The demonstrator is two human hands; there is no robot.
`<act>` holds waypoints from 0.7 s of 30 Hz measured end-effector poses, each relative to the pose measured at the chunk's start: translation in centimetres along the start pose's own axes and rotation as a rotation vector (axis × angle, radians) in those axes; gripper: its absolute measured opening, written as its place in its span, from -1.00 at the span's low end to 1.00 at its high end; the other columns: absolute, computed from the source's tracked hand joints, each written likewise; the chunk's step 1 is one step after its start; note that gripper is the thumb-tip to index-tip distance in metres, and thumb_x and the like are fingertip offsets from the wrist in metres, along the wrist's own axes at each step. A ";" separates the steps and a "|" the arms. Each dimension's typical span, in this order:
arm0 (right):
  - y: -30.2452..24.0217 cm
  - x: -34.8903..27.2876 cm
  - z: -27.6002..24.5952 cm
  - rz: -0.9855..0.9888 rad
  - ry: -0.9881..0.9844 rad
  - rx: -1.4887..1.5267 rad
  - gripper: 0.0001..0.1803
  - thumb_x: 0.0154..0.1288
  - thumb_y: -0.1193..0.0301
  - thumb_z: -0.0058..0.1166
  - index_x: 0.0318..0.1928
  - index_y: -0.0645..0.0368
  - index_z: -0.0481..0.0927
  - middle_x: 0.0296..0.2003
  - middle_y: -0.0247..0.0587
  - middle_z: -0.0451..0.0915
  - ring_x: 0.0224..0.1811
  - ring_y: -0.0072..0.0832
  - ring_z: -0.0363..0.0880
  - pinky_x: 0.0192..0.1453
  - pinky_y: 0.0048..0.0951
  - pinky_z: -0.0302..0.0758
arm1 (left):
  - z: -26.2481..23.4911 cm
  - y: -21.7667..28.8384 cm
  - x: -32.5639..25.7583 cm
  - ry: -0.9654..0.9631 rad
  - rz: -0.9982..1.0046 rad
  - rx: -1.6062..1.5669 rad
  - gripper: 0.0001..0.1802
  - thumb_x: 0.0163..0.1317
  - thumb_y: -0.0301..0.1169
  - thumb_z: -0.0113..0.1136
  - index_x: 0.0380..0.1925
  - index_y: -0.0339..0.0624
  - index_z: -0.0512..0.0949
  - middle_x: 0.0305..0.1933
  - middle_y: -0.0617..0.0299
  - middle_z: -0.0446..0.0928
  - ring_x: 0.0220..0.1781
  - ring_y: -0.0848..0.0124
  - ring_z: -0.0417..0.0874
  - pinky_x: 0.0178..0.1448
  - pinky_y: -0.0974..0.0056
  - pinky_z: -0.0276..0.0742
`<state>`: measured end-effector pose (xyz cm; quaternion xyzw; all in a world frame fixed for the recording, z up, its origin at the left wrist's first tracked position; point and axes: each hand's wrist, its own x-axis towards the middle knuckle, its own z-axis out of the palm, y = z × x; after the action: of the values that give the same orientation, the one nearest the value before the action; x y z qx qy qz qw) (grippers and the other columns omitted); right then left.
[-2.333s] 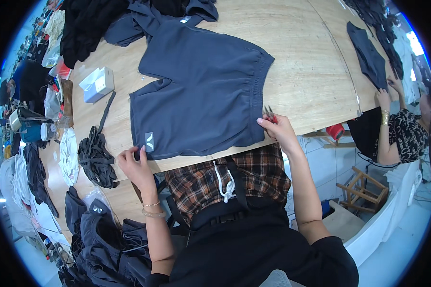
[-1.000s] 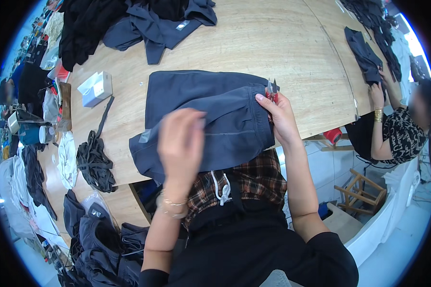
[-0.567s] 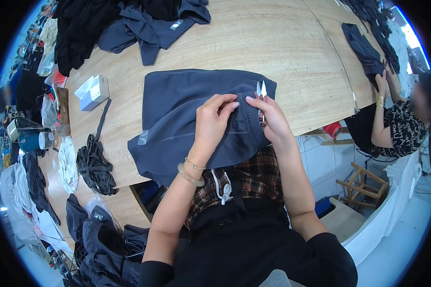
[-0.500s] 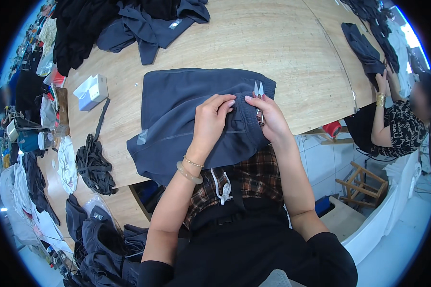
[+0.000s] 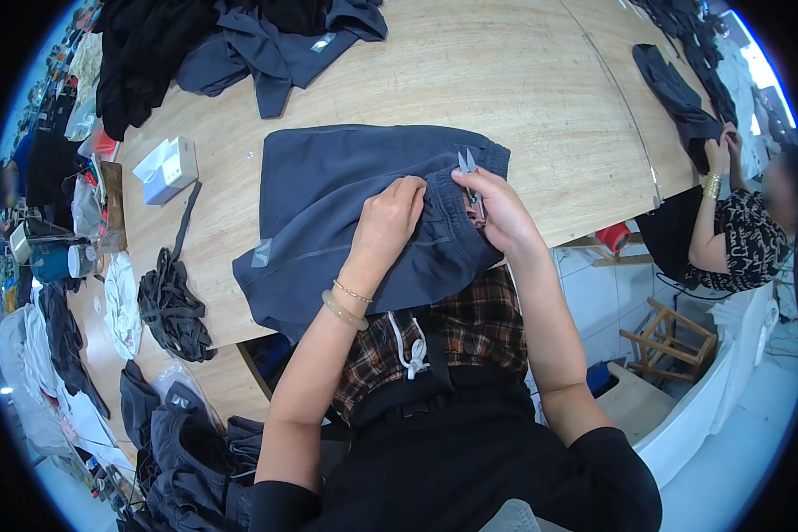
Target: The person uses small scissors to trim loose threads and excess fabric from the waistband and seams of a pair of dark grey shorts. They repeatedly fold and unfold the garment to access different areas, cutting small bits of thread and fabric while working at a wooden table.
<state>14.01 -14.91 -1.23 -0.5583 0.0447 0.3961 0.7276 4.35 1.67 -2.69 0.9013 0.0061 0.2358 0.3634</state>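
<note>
Head view showed the left hand [image 5: 388, 222] pinching the blue-grey shorts [image 5: 346, 177] near their waistband [image 5: 452, 217] on the table [image 5: 550, 106], the right hand [image 5: 498, 208] clamped around snips [image 5: 467, 162].

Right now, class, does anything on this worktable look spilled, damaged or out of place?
No spill or damage is visible. Mildly odd: the tangled bundle of dark fabric strips, left of the dark blue shorts; one narrow strip stretches from it toward the tissue box. Compared with shorts laid fairly flat, it looks untidy.
</note>
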 end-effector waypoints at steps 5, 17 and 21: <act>-2.1 -1.4 -0.1 -0.106 0.129 -0.396 -0.69 0.49 0.24 0.10 -0.05 0.27 0.63 -0.39 -0.39 0.57 -0.33 -0.66 0.50 -0.25 -0.63 0.41 | 0.0 0.0 -0.2 -0.003 -0.090 -0.056 -0.88 0.27 -0.57 0.23 -0.24 -0.28 0.50 -0.47 0.00 0.58 -0.48 0.16 0.65 -0.36 0.20 0.54; -2.8 -2.3 -0.6 -0.355 0.106 -0.776 -0.71 0.28 0.36 0.34 -0.10 0.25 0.59 -0.29 -0.24 0.68 -0.19 -0.57 0.59 -0.07 -0.46 0.49 | 0.0 -0.5 0.0 0.003 0.056 -0.011 -0.85 0.27 -0.55 0.25 -0.16 -0.27 0.57 -0.39 -0.02 0.62 -0.43 0.20 0.71 -0.34 0.14 0.59; -3.1 -2.7 0.2 -0.463 0.135 -0.871 -0.72 0.19 0.42 0.38 -0.24 0.27 0.53 -0.33 -0.20 0.68 -0.21 -0.46 0.62 -0.08 -0.40 0.50 | 0.0 -0.5 -0.1 -0.034 -0.077 -0.029 -0.87 0.27 -0.56 0.24 -0.18 -0.28 0.58 -0.36 -0.01 0.63 -0.42 0.23 0.71 -0.33 0.19 0.60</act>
<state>13.97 -16.34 2.63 -0.8301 -0.2028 0.1690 0.4912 4.36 2.02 -3.07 0.8989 0.0315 0.2065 0.3852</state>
